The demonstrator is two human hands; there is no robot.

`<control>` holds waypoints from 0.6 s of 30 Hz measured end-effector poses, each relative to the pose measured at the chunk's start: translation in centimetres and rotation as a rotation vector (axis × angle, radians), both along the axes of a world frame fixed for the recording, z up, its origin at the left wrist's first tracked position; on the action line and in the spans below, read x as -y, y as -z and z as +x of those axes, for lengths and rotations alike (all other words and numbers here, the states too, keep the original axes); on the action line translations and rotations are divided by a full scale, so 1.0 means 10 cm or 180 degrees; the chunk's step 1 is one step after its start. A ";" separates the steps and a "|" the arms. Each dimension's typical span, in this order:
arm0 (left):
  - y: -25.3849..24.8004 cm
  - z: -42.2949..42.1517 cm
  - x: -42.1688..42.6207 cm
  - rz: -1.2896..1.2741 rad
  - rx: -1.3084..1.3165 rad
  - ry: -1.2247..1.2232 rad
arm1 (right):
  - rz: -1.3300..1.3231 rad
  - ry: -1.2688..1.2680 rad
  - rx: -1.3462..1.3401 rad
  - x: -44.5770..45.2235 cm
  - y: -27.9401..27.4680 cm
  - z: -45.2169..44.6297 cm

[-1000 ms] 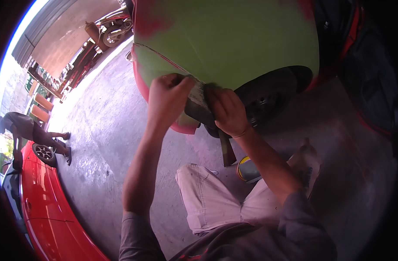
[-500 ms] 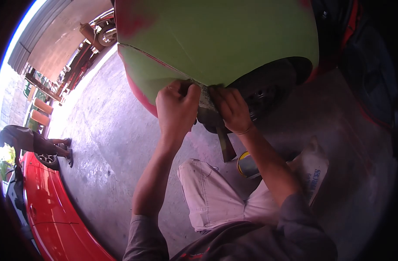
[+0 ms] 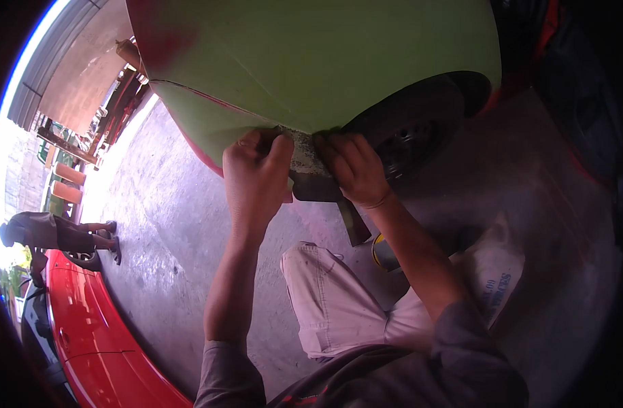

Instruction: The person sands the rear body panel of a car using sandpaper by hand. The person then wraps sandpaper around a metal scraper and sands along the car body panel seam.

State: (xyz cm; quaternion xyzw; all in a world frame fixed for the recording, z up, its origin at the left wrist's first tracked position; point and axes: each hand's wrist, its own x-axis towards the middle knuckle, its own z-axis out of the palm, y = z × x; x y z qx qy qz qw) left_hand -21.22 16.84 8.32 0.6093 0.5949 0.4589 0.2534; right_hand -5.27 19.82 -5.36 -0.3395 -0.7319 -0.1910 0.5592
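Observation:
A car body panel in flat light green (image 3: 311, 61), with reddish patches, fills the top of the view. Between my two hands, at the lower corner by the wheel arch, shows a rough, speckled grey patch (image 3: 303, 151); whether it is a sheet or the surface itself I cannot tell. My left hand (image 3: 254, 173) is closed at the patch's left side, thumb and fingers pinched together. On the other side, my right hand (image 3: 356, 168) bends its fingers against the edge near the wheel (image 3: 410, 139). Both sets of fingertips are hidden. Below hangs a dark strip (image 3: 354, 224).
A tin with a yellow rim (image 3: 379, 251) stands near my knee, partly behind my right forearm. A printed white bag (image 3: 498, 272) lies to the right. At left are a red car (image 3: 94, 326) and a standing person (image 3: 46, 231).
The panel and both hands sit further left in the view. The gap between my hands is slightly wider, and more of the speckled patch shows.

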 end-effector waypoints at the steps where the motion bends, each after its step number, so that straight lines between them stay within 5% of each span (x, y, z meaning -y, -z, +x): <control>1: 0.04 0.03 0.01 0.0006 0.0004 -0.0022 | -0.0027 0.0036 0.0000 -0.01 0.06 0.02; 11: 0.47 0.26 -0.04 0.0299 -0.0051 -0.0062 | -0.0172 0.0182 -0.0075 -0.04 0.45 0.21; 16: 0.27 0.14 -0.02 0.0567 -0.0097 -0.0238 | 0.0090 -0.0026 -0.0064 -0.14 0.18 0.03; 18: 0.01 0.03 0.00 0.0097 -0.0021 -0.0170 | 0.0034 -0.0070 -0.0089 -0.08 0.09 -0.04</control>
